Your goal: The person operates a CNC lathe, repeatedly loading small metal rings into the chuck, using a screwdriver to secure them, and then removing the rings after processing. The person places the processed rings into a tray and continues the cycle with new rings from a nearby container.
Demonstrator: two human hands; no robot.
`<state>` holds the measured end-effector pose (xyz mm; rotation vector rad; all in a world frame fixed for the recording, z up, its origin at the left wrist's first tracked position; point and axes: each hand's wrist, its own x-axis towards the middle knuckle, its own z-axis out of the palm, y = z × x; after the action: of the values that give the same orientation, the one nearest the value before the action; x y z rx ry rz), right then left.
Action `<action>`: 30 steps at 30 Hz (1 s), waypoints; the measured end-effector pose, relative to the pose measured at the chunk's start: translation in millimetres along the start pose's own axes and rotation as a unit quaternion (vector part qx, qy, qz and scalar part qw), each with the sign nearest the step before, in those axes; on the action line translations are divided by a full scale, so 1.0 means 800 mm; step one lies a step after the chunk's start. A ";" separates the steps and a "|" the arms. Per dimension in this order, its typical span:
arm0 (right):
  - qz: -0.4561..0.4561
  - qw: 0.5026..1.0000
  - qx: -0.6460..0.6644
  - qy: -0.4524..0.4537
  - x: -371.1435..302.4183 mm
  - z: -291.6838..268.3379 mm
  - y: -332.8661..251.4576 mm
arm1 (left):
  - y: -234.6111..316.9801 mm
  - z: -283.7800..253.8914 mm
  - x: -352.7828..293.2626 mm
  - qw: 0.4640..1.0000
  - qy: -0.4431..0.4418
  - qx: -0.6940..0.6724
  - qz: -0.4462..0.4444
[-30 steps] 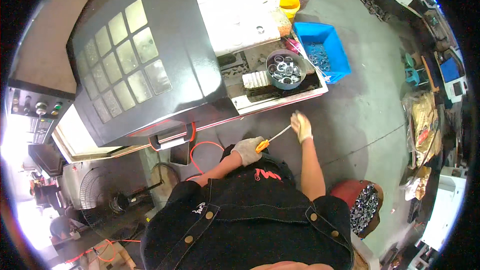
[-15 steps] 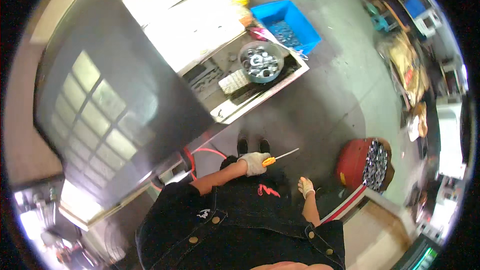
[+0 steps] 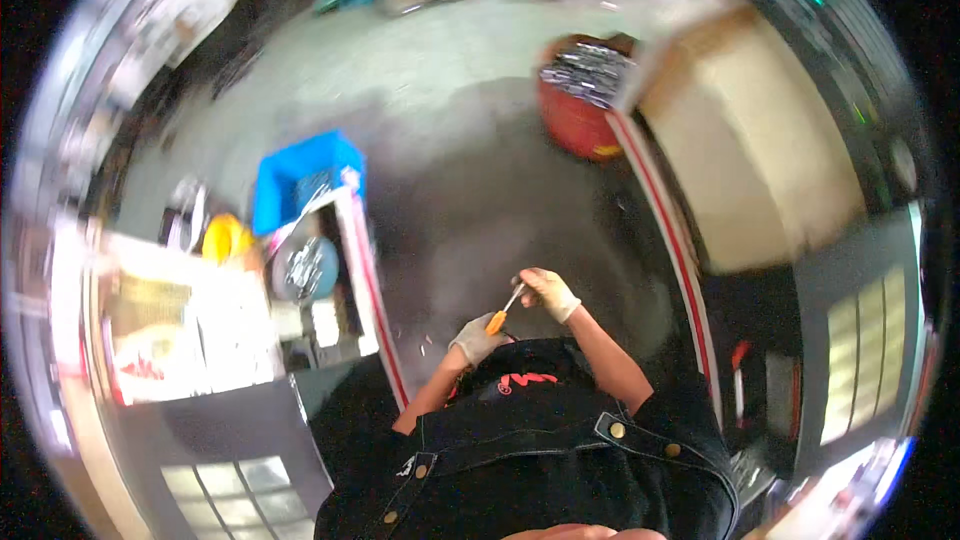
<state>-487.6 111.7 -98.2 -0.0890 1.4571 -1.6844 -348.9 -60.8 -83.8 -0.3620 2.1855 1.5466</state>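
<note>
In front of my body, my left hand, in a pale work glove, is closed around the orange handle of a screwdriver. Its thin metal shaft slants up and to the right. My right hand, also gloved, has its fingers curled at the far end of the shaft and seems to pinch it; the tip itself is hidden by the fingers. Both hands hang over the dark floor, clear of the benches.
A red tub heaped with shiny metal parts stands ahead right, beside a red-edged machine bench. At left are a blue crate, a yellow bucket and a round bowl of metal parts on another bench. Dark machine doors flank me.
My view has swung to the right, bringing the red tub ahead. My right hand, apart before, has come to the screwdriver's shaft. The left hand still holds the handle.
</note>
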 end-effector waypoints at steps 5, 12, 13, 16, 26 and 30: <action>-0.127 0.970 0.170 0.116 -0.131 -0.092 0.029 | 0.069 0.101 -0.001 0.962 -0.198 -0.177 0.066; -0.116 0.916 0.231 0.308 -0.340 -0.206 0.118 | 0.067 0.311 0.017 0.976 -0.204 -0.042 0.055; -0.118 0.915 0.149 0.356 -0.370 -0.225 0.139 | 0.062 0.339 0.013 0.973 -0.212 -0.039 0.075; -0.093 0.796 -0.230 0.552 -0.459 -0.267 0.218 | 0.064 0.401 0.003 0.959 -0.258 0.010 0.116; -0.080 0.417 -0.207 0.881 -0.805 -0.296 0.352 | 0.109 0.472 0.054 0.944 -0.267 0.146 0.130; 0.193 0.437 -0.295 0.827 -0.868 -0.337 0.403 | 0.120 0.476 0.083 0.950 -0.267 0.153 0.059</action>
<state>-37.8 787.1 -123.2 1.8716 2.9332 -0.2405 -374.1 331.7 -143.8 0.2654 1.9795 1.1556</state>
